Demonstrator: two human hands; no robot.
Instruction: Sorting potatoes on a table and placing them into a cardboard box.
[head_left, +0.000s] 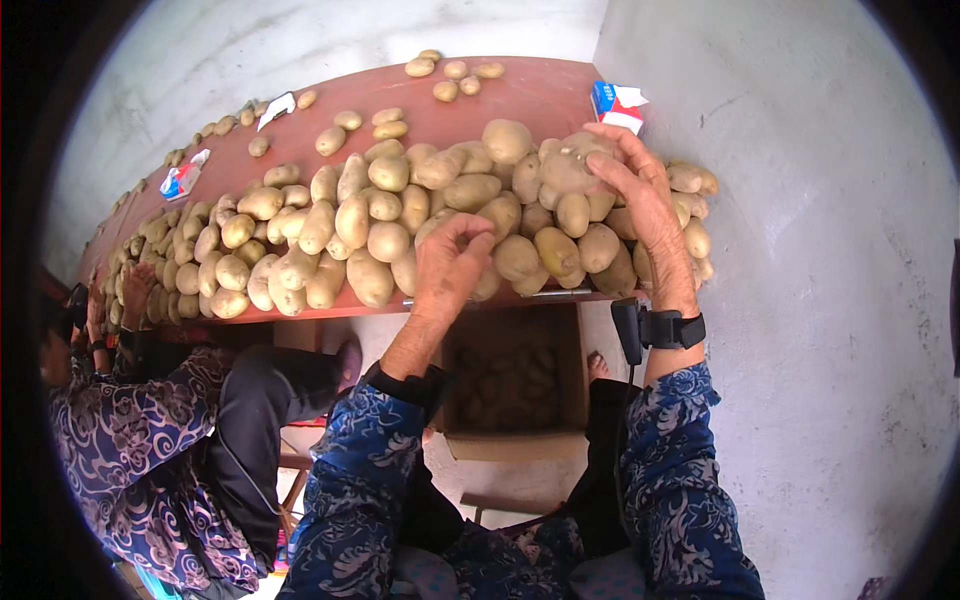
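Note:
Many potatoes (388, 241) lie heaped along the near edge of a red-brown table (525, 97). My left hand (454, 262) is over the front of the heap, its fingers curled and thumb near the fingertips; whether anything small is between them cannot be seen. To its upper right, my right hand (634, 176) has its thumb and fingers around the right end of a large, pale, slightly blurred potato (570, 166) on top of the heap. A greenish-yellow potato (557, 251) lies between my hands, lower in the pile.
Under the table edge stands an open cardboard box (517, 448) with potatoes inside. Tissue packs (619, 109), (178, 181) sit on the table, and loose potatoes (445, 91) lie farther back. A wall (810, 225) is at the right. Another person (150, 465) sits at the left, hands by the heap.

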